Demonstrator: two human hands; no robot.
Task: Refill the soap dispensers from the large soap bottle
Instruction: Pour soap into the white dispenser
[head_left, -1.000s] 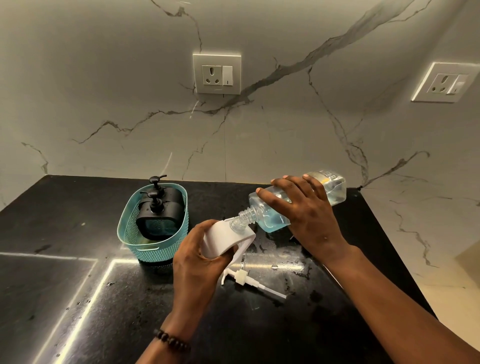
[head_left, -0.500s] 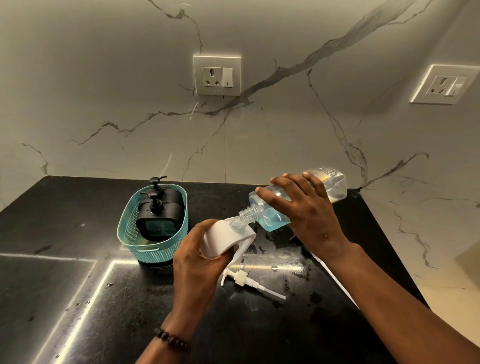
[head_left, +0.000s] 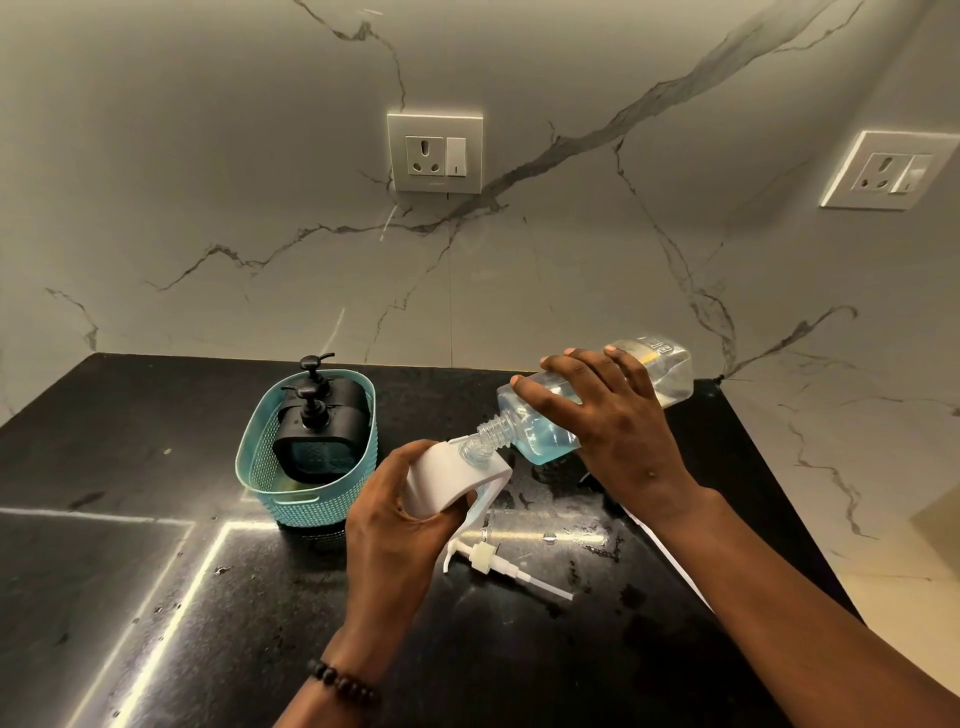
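My right hand (head_left: 613, 421) grips the large clear soap bottle (head_left: 660, 371), tipped nearly flat with pale blue liquid pooled near its neck. The threaded mouth rests over the top of a white dispenser (head_left: 447, 480), which my left hand (head_left: 395, 519) holds by its side on the black counter (head_left: 130, 597). A white pump head (head_left: 493, 564) with its tube lies on the counter just in front of the dispenser. Two black pump dispensers (head_left: 319, 431) stand in a teal basket (head_left: 296, 499) to the left.
A marble wall backs the counter, with one socket (head_left: 435, 153) above the middle and another socket (head_left: 888, 171) at the right. The counter's right edge runs diagonally under my right forearm. Wet patches glisten around the pump head.
The large bottle's far end has risen slightly, tipping it a little steeper toward the white dispenser. Both hands keep their grips in the same places.
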